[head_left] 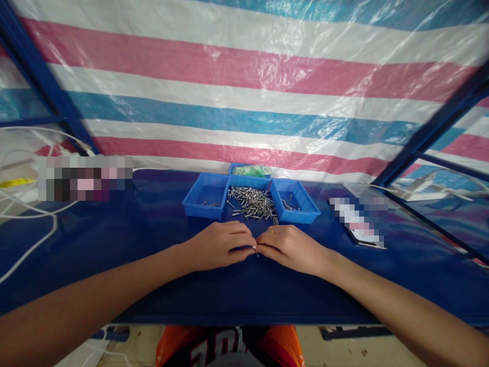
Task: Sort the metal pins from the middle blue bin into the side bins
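Note:
My left hand (219, 247) and my right hand (292, 247) meet fingertip to fingertip over the near middle of the blue table. Between their pinched fingers a small silvery metal pin (255, 250) shows, its lower end poking out; most of it is hidden by the fingers. Just beyond the hands lies a heap of similar metal pins (252, 204). A blue bin (191, 206) on the left of the heap has a few pins on its floor. The right-hand blue bin (301, 216) holds several pins.
Behind the heap, another blue bin (231, 167) contains green and clear plastic packaging (250, 171). A phone (364, 237), partly blurred out, lies on the right of the table (183, 300). White cables (49, 229) run along the left side. Blue frame posts and striped sheeting stand behind.

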Demonstrator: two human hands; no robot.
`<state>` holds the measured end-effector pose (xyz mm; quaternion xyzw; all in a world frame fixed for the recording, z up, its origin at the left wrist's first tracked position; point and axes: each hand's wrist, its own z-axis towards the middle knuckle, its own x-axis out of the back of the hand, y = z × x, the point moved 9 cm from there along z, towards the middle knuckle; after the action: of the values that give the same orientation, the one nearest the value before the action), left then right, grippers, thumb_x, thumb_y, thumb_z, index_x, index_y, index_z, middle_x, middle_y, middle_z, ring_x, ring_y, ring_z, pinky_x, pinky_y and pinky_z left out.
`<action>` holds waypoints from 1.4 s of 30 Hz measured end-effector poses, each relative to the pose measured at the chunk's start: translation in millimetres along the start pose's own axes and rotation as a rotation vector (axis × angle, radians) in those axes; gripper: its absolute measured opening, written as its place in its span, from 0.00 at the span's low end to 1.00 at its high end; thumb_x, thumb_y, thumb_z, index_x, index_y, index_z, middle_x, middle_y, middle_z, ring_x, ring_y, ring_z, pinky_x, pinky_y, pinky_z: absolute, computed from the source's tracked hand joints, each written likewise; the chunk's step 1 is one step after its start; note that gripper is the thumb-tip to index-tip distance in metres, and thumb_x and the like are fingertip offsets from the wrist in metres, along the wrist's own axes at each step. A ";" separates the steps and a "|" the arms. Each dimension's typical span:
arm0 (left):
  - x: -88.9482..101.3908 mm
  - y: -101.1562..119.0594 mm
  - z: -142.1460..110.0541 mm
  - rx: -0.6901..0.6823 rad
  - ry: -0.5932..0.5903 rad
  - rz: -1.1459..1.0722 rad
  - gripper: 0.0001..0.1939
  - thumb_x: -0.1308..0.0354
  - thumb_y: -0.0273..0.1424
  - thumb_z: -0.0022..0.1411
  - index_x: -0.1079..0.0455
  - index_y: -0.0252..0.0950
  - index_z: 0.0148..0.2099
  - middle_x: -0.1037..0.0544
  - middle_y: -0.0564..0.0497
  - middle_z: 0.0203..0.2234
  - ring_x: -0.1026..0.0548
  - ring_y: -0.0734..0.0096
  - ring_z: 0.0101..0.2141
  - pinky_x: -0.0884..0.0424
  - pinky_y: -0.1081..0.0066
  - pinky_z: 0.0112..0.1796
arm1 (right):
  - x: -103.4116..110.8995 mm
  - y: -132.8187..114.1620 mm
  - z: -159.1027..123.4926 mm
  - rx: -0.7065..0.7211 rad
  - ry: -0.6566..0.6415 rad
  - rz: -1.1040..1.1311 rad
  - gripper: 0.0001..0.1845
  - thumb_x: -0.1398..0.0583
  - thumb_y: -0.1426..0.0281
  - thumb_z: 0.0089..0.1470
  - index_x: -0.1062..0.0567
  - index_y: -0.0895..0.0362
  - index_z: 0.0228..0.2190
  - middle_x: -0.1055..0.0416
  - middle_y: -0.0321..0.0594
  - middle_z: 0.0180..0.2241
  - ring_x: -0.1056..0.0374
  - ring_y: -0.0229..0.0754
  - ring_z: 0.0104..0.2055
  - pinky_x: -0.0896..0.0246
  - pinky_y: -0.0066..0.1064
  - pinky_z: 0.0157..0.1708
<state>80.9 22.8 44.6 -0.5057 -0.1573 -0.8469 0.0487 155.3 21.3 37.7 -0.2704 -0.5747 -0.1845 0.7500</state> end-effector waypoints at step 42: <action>14.3 11.2 -1.4 -0.097 0.063 0.071 0.10 0.51 0.31 0.67 0.30 0.34 0.44 0.24 0.51 0.31 0.27 0.75 0.32 0.32 0.77 0.35 | -4.0 -0.5 -2.5 0.019 -0.015 -0.061 0.14 0.50 0.69 0.65 0.27 0.59 0.33 0.32 0.39 0.28 0.35 0.37 0.30 0.44 0.27 0.31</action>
<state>75.5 12.9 58.9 -0.4859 -0.0962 -0.8667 0.0591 155.8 19.1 33.4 -0.2468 -0.5899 -0.1998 0.7424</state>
